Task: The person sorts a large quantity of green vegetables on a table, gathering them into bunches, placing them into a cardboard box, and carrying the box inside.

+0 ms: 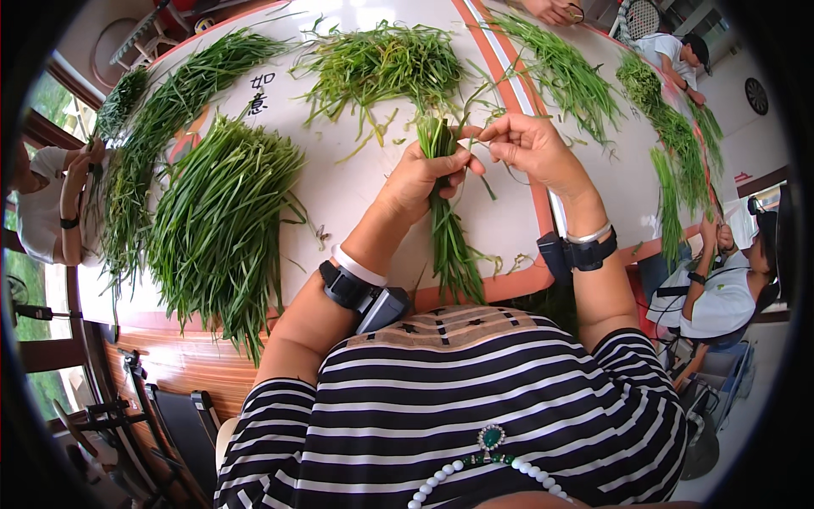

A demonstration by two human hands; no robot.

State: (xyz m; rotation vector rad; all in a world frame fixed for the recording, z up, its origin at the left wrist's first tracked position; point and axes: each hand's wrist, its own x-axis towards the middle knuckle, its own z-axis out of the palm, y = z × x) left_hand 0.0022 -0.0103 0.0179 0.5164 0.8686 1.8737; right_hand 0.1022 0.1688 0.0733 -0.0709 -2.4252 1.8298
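Over the table (339, 191), the left hand (417, 180) is gripping a chive bundle (447, 237), and the right hand (538, 153) is pinching a thin strand (477, 142); a chive heap (222, 212) is lying on the table's left.

A round dark dartboard (756, 97) hangs on the pale wall (729, 120) at right; an oval strung racket (642, 19) shows at upper right; glossy reddish-brown striped flooring (199, 363) lies at lower left, beside black-framed equipment (180, 420)
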